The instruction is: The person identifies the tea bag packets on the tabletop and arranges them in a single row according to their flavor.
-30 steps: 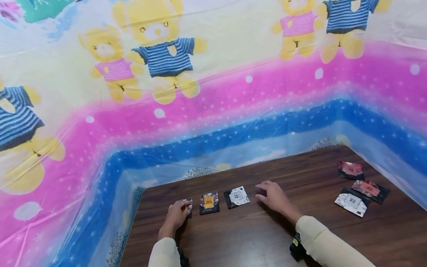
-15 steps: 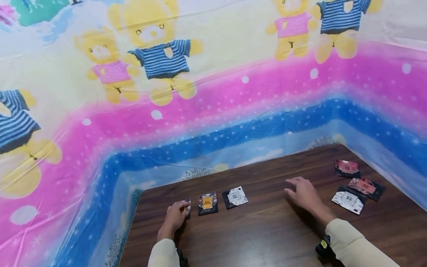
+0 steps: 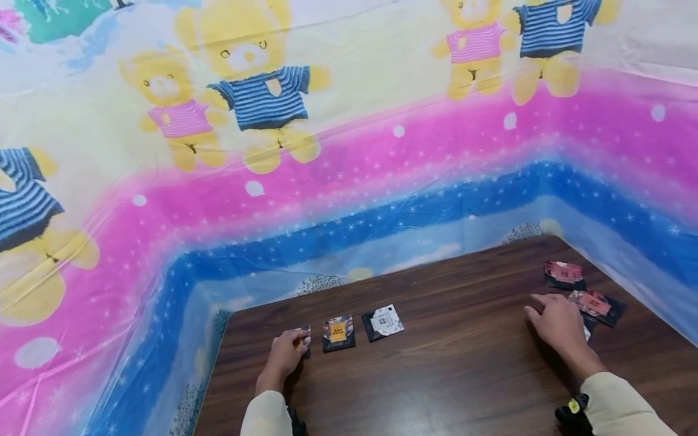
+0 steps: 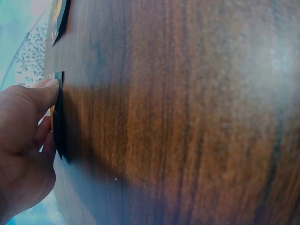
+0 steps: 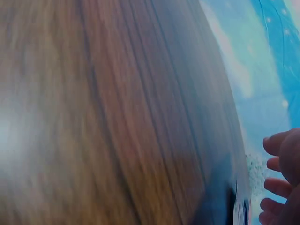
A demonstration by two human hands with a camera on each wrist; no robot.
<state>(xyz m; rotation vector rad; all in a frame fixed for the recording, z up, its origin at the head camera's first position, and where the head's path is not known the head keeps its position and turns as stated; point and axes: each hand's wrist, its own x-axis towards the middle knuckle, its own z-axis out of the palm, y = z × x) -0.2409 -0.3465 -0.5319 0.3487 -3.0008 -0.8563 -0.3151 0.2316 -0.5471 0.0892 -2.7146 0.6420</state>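
Note:
Three small flat packets lie in a row at the table's left. My left hand (image 3: 286,356) covers much of the leftmost packet (image 3: 306,346); thumb and fingers grip its edges in the left wrist view (image 4: 58,117). Right of it come a black packet with an orange label (image 3: 338,332) and a black-and-white packet (image 3: 384,321). My right hand (image 3: 558,327) hovers over the right-hand group, fingers loosely spread, holding nothing. It hides most of a white packet (image 3: 587,333). Beside it lie a red-and-black packet (image 3: 595,304) and another red packet (image 3: 565,274).
A dark wood table (image 3: 436,375) spans the lower view. Its back and right edges meet a hanging cloth (image 3: 349,181) printed with teddy bears. Bare tabletop separates the left row from the right-hand group.
My right hand has travelled rightward from beside the black-and-white packet to above the right-hand group. My left hand stays at the leftmost packet. The head view has shifted slightly.

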